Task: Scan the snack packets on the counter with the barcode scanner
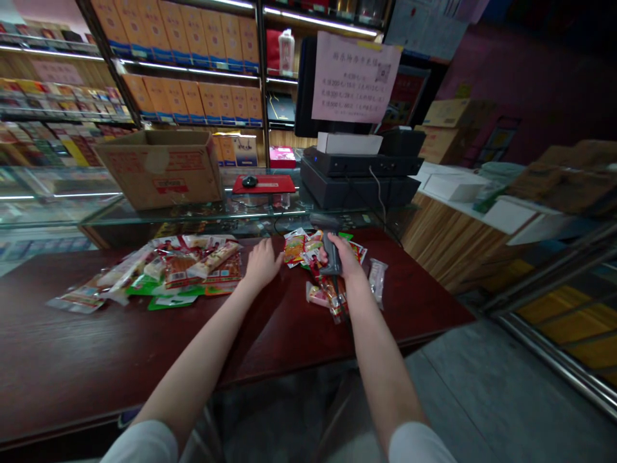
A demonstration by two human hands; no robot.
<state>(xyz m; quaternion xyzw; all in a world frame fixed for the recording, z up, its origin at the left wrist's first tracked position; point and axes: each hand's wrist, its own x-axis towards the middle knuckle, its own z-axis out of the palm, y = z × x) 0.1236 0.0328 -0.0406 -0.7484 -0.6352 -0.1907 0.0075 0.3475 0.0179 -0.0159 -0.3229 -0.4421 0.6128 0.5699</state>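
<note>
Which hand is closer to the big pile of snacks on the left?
The left hand is nearer, just right of the big pile of snacks. The right hand is farther right, gripping the scanner above the smaller pile.

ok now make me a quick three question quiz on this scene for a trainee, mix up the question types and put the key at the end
1. What is in the right grip? a) a phone b) a handheld scanner c) a marker pen
2. Fill in the colour: the mouse rests on a ____ mat.
3. True or false: in the picture, the large printed sheet is to the right of the mouse.

Key: 1. b; 2. red; 3. true
</note>
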